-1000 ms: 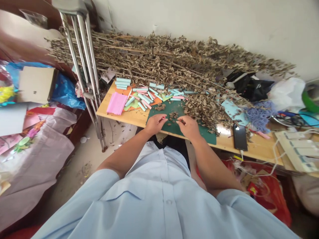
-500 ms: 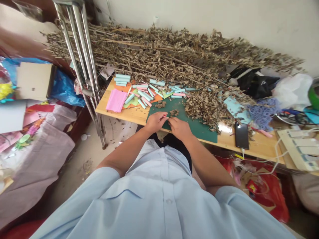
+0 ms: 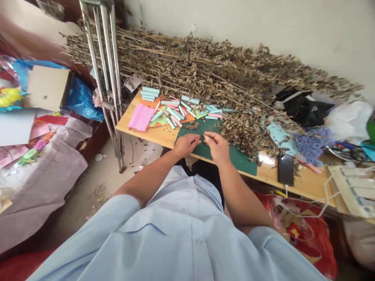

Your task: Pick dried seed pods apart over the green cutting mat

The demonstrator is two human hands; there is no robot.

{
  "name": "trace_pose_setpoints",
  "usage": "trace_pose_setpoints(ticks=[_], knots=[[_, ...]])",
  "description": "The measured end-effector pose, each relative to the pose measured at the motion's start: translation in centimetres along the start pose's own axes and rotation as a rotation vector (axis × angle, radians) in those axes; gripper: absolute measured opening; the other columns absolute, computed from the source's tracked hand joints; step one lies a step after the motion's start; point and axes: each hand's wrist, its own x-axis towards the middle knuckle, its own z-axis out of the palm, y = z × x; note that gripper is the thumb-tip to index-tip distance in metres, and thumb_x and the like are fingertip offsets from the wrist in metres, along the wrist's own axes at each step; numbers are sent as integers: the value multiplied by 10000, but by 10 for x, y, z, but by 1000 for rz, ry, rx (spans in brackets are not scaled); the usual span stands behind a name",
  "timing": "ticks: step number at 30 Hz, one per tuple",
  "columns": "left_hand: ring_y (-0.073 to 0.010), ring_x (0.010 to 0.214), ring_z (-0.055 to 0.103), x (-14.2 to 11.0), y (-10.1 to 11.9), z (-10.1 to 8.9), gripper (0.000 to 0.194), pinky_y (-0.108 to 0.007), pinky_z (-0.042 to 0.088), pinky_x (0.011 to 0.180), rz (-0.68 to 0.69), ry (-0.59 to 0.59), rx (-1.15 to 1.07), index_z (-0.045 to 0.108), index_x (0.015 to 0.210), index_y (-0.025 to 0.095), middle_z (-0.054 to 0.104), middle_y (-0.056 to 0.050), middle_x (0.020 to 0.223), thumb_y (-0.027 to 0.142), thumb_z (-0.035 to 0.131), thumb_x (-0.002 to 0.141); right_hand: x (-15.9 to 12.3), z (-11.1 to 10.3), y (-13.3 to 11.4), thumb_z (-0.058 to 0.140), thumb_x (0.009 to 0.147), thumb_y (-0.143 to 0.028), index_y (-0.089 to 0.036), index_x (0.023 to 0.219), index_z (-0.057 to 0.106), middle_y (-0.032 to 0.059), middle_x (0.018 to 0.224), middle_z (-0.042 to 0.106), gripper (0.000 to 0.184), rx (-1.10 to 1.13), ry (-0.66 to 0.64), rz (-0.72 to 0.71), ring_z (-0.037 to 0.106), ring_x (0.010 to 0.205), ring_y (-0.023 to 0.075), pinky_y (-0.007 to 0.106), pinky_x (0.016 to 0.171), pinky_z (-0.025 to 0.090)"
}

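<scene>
Left hand point(image 3: 186, 146), closed on a small pink roll point(image 3: 197, 138) at its fingertips; right hand point(image 3: 218, 148), near it, fingers bent, any contents indiscernible; dried leaves point(image 3: 243, 130) beyond, rightward; green mat point(image 3: 241, 159) beneath.

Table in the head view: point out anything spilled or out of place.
Dried leaves sprawl over the right of the green mat and past its edge onto the wooden table, a loose, spilled-looking scatter.

Seemingly a cluttered home
Metal crutches point(image 3: 108, 105) beside the wooden table point(image 3: 164, 136), a cabled phone point(image 3: 285, 169) on it, a red bag point(image 3: 325, 246) below.
</scene>
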Motion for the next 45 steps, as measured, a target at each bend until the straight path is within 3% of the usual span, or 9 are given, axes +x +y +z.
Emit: trace_pose_setpoints(ticks=[4,11,31,38,45], knots=[[-200,987,702,-1,-1,0,260,-296,535,875,1,3,9,708,1144,185,753,-78,1061,361,584,998,3,15,-3,711,839,-433,-223,1069,764,44,950,770,315,116,36,65,681,771,168,322,731,571],[-181,857,672,-1,-2,1,261,-277,488,762,46,1,48,684,952,172,725,-67,933,373,532,1021,3,28,-14,735,784,-409,-200,975,752,64,956,783,284,188,37,90,687,747,178,336,708,575],[-172,831,656,0,-4,4,215,-270,469,744,30,6,43,672,892,175,706,-61,909,311,547,1002,0,33,8,749,781,-394,-220,978,758,74,1035,790,263,202,20,67,737,947,227,424,893,606],[-179,848,660,0,-3,2,224,-275,475,751,21,-4,39,673,913,181,711,-59,914,320,524,1007,-4,21,2,697,849,-386,-231,1029,768,75,1114,774,248,38,-50,-49,720,1020,233,430,936,600],[-194,913,674,0,-2,0,179,-282,497,809,60,-14,5,694,968,185,731,-67,974,253,529,976,1,-1,-10,681,903,-367,-280,1309,680,102,1342,646,415,-255,-190,-293,713,923,205,403,867,627]])
